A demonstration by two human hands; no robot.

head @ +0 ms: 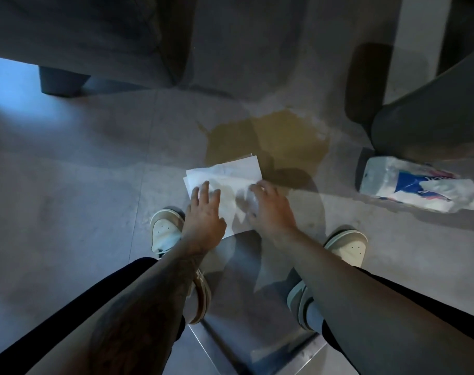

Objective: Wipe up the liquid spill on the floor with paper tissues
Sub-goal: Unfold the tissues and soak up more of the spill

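A yellow-brown liquid spill (271, 139) spreads over the grey tiled floor (81, 185) ahead of me. White paper tissues (225, 171) lie flat on the floor, their far edge over the near rim of the spill. My left hand (204, 212) rests on the left part of the tissues with fingers spread. My right hand (268, 209) presses on the right part, fingers bent onto the paper. Both hands lie flat on top of the tissues, touching them.
A plastic tissue pack (417, 184) lies on the floor to the right. A dark bin-like object (430, 123) stands behind it. A grey sofa (81, 36) with a dark leg (61, 81) fills the back left. My two pale shoes (165, 228) (348, 246) flank the tissues.
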